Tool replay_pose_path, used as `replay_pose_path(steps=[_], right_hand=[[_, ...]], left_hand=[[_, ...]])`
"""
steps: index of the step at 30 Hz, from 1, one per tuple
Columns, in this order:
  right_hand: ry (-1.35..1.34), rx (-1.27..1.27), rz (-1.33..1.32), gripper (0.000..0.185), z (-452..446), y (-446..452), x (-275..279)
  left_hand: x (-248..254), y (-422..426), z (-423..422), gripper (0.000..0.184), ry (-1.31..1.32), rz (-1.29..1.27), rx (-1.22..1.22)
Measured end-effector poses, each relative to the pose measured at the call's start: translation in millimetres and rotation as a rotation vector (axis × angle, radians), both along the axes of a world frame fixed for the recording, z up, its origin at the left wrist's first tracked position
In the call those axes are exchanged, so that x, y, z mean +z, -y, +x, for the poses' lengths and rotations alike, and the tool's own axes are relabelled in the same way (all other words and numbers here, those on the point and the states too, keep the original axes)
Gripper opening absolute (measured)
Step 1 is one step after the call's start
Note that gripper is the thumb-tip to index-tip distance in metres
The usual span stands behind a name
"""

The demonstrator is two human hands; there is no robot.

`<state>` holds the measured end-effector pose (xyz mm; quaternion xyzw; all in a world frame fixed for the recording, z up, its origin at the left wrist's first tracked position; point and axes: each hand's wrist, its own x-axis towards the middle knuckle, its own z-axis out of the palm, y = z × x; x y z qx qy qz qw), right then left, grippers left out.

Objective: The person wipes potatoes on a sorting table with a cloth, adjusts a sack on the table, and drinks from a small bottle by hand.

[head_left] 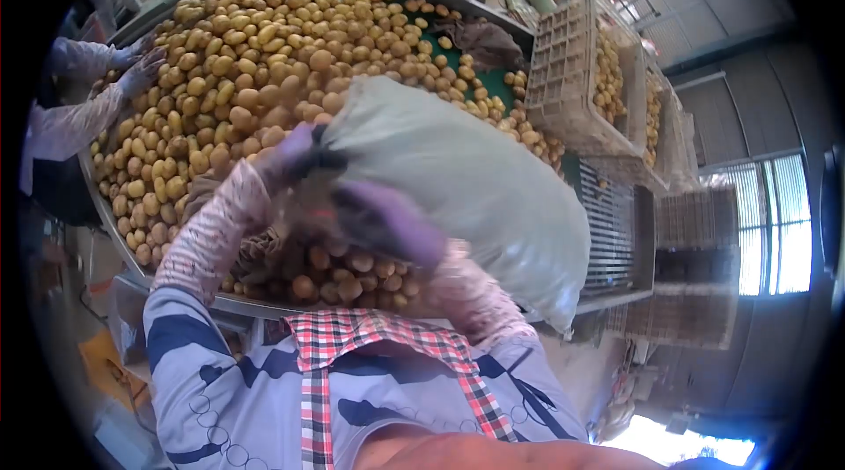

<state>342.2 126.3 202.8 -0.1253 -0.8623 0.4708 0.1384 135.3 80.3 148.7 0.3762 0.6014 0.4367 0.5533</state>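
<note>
A big, full, pale grey sack (pixel 458 179) lies across the heap of potatoes (pixel 264 47), its narrower end toward my hands. My left hand (pixel 297 153), in a purple glove with dark fingers, is closed on the edge of that end. Just below it, my right hand (pixel 387 219), gloved the same way, is smeared by motion beside the sack's end, so its fingers do not show clearly. More potatoes (pixel 352 281) lie below my hands, near the metal table's front edge. A crumpled brown cloth (pixel 260 250) rests by my left forearm.
Another person's gloved hands (pixel 141 69) touch the potatoes at the left. Plastic crates (pixel 563 61) holding potatoes stand at the right, above a slatted metal section (pixel 609 223). Stacked crates (pixel 695 268) stand farther right. A dark cloth (pixel 484 40) lies near the far rim.
</note>
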Motion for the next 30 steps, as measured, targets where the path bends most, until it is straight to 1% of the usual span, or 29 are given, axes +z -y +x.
replay_pose_path(steps=[1,2,3,4,5,6,7,8,9,10,11,12,13,14,15,16,17,18,19,20,21,22,23,24,27,28,30], right_hand=[[0.005,-0.150,-0.158,0.027,20,-27,-5],[-0.018,-0.307,-0.322,0.028,40,-54,-10],[0.075,-0.337,0.215,0.025,56,-88,14],[-0.095,-0.460,0.066,0.024,79,-125,5],[0.153,-0.569,0.226,0.024,96,-155,19],[0.282,-0.546,0.365,0.024,137,-223,-15],[0.222,-0.528,0.405,0.024,164,-255,-30],[0.429,-0.565,0.483,0.027,191,-291,-49],[0.496,-0.501,0.411,0.034,223,-333,-93],[0.629,-0.462,0.107,0.033,250,-376,-132],[0.783,-0.427,0.088,0.033,264,-383,-144],[0.898,-0.409,0.153,0.033,266,-382,-144],[0.969,-0.396,0.210,0.034,264,-384,-145],[1.023,-0.383,0.264,0.034,263,-387,-147],[1.056,-0.364,0.305,0.034,261,-391,-147],[1.072,-0.352,0.336,0.034,260,-394,-144],[1.084,-0.337,0.357,0.034,260,-398,-143],[1.083,-0.325,0.374,0.035,261,-401,-143],[1.084,-0.314,0.388,0.035,260,-405,-144],[1.085,-0.303,0.403,0.035,260,-408,-145],[1.081,-0.294,0.415,0.035,260,-409,-147],[1.076,-0.285,0.422,0.036,260,-412,-148],[1.071,-0.275,0.425,0.036,259,-414,-151],[1.061,-0.272,0.425,0.036,260,-418,-151],[1.045,-0.257,0.421,0.037,263,-425,-156],[1.041,-0.253,0.417,0.037,264,-427,-157],[1.041,-0.249,0.412,0.037,266,-428,-155]], left_hand=[[-23,15,-1,0.035,0.017,0.103,0.040],[-9,33,0,0.040,-0.092,0.099,0.071],[-11,44,0,0.044,-0.248,0.108,0.174],[-15,55,1,0.048,-0.406,0.112,0.278],[-17,63,4,0.051,-0.475,0.165,0.385],[-19,68,6,0.054,-0.558,0.225,0.501],[-25,68,9,0.055,-0.869,0.317,0.581],[-6,69,17,0.052,-0.987,0.357,0.565],[-27,64,13,0.046,-0.995,0.494,0.608],[-13,59,23,0.041,-1.002,0.503,0.554],[-3,49,34,0.037,-0.971,0.524,0.451],[6,37,51,0.029,-0.934,0.583,0.453],[13,22,60,0.020,-1.014,0.631,0.271],[4,-2,75,0.027,-0.820,0.623,0.318],[7,-24,93,0.029,-0.821,0.669,0.264],[14,-55,117,0.034,-0.901,0.523,0.177],[17,-80,134,0.041,-0.864,0.581,0.158],[22,-105,148,0.047,-0.858,0.557,0.088],[23,-130,165,0.048,-0.892,0.529,0.044],[17,-158,179,0.047,-0.948,0.509,-0.034],[-3,-194,194,0.046,-1.035,0.510,-0.074],[-13,-221,206,0.048,-1.008,0.488,-0.131],[-17,-240,223,0.050,-1.027,0.405,-0.182],[-15,-253,235,0.053,-1.045,0.319,-0.236],[-11,-278,245,0.050,-0.979,0.034,-0.427],[15,-269,243,0.056,-0.955,-0.079,-0.392],[11,-279,233,0.056,-0.856,-0.209,-0.371]])
